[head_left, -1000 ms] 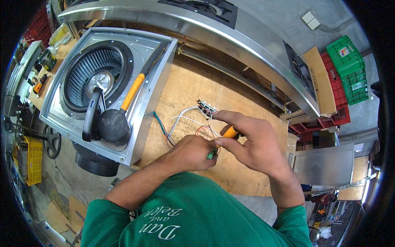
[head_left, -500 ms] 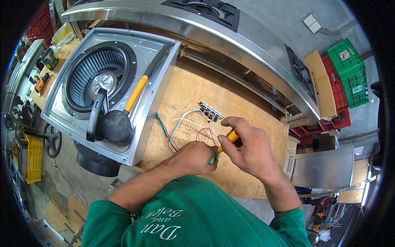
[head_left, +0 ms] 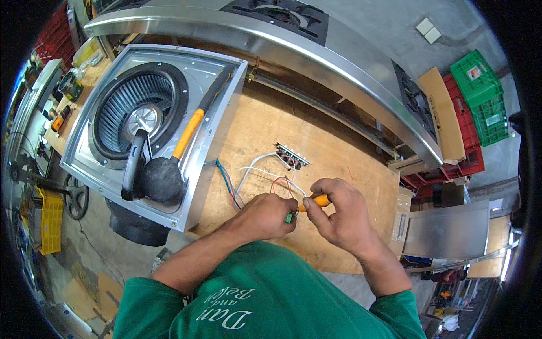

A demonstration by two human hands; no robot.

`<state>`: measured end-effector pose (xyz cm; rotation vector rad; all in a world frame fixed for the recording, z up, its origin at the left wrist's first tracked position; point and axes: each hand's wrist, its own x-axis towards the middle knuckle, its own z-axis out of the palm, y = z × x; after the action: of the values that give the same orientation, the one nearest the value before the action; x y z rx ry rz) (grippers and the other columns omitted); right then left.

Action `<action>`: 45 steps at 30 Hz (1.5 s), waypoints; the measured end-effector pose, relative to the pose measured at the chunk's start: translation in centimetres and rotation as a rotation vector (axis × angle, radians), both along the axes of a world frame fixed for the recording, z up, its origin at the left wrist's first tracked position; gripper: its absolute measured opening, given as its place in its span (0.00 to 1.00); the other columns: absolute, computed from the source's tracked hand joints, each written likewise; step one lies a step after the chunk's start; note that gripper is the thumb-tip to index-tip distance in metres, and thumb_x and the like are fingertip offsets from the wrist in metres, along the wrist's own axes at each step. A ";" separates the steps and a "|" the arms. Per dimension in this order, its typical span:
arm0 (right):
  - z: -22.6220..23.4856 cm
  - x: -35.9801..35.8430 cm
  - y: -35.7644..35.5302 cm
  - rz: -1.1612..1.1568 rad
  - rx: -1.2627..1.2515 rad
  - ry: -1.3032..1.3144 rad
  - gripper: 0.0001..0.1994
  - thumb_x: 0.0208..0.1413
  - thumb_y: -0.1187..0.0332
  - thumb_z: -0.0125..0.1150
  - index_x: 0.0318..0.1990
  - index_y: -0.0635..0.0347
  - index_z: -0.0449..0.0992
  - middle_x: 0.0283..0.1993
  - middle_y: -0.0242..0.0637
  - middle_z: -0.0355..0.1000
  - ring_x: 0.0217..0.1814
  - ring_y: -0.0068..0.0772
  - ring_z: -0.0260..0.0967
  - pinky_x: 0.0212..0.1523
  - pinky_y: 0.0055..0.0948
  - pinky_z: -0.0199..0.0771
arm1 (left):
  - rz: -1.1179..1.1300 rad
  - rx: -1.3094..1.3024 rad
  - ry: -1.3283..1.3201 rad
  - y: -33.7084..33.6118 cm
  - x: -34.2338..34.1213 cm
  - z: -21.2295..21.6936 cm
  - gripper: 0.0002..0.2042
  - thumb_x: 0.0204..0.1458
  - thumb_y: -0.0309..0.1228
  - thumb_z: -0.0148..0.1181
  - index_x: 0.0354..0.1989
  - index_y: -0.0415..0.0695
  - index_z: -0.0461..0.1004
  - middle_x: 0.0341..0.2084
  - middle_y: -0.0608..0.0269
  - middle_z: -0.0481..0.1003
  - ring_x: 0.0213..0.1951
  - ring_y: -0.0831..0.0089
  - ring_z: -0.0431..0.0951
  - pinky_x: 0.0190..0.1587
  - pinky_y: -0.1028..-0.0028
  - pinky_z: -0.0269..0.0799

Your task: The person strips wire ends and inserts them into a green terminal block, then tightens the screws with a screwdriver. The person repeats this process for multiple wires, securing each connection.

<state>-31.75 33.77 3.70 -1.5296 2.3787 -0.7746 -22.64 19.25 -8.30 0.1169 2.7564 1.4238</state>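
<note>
My left hand [head_left: 264, 217] is closed around a small green terminal connector [head_left: 289, 217], whose end shows below the fingers. Pinched between thumb and fingers of my right hand [head_left: 347, 213] is a screwdriver with an orange handle [head_left: 322, 201]. Its handle lies nearly level and its front end points at the connector; fingers hide where the tip meets it. Thin red and white wires [head_left: 276, 182] loop up from my left hand. Beyond them, a small switch board [head_left: 292, 156] lies on the wooden tabletop [head_left: 333, 148], with a white cable [head_left: 248, 171] at its side.
On the left stands a metal blower housing [head_left: 226, 107] with a round fan wheel [head_left: 135, 107]. A mallet with a black head [head_left: 164, 181] and orange handle rests on it. Coloured wires [head_left: 226, 178] come out of its side. A long stainless-steel cooking range [head_left: 350, 73] spans the back.
The screwdriver's handle has swung from steeply raised to nearly level, and my right hand has shifted with it. My left hand keeps hold of the connector. The view has shifted slightly.
</note>
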 end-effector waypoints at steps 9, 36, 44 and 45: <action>-0.6 -2.4 0.5 0.203 -0.153 -0.292 0.20 0.55 0.74 0.64 0.56 0.61 0.71 0.50 0.50 0.75 0.47 0.51 0.77 0.48 0.41 0.78 | 0.017 -0.016 0.065 -0.7 0.1 -0.4 0.12 0.49 0.35 0.60 0.34 0.38 0.77 0.24 0.43 0.78 0.30 0.44 0.80 0.38 0.51 0.76; -5.0 -5.7 1.8 -0.472 -0.700 -0.706 0.13 0.57 0.76 0.58 0.50 0.64 0.74 0.36 0.39 0.73 0.33 0.28 0.73 0.42 0.30 0.76 | 0.174 0.293 0.064 -1.4 0.8 0.6 0.17 0.52 0.31 0.64 0.49 0.41 0.71 0.36 0.46 0.78 0.37 0.59 0.82 0.41 0.62 0.76; -16.9 -1.5 -0.5 0.055 0.396 -0.387 0.17 0.55 0.68 0.59 0.53 0.59 0.73 0.42 0.54 0.78 0.43 0.59 0.77 0.46 0.49 0.76 | 0.324 0.691 0.105 -3.3 2.2 -0.2 0.23 0.59 0.25 0.60 0.61 0.39 0.60 0.48 0.51 0.78 0.50 0.66 0.79 0.54 0.68 0.74; -18.5 -0.7 -1.7 0.032 0.452 -0.309 0.17 0.56 0.64 0.60 0.52 0.59 0.72 0.42 0.55 0.78 0.45 0.61 0.76 0.47 0.50 0.76 | 0.300 0.674 0.135 -3.4 2.3 -0.3 0.23 0.59 0.24 0.60 0.61 0.39 0.60 0.47 0.52 0.78 0.49 0.70 0.79 0.53 0.69 0.74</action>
<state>-32.48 32.03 -14.77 -1.1660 2.1073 -0.3907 -20.32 15.84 -8.61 -0.2001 2.3237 2.4518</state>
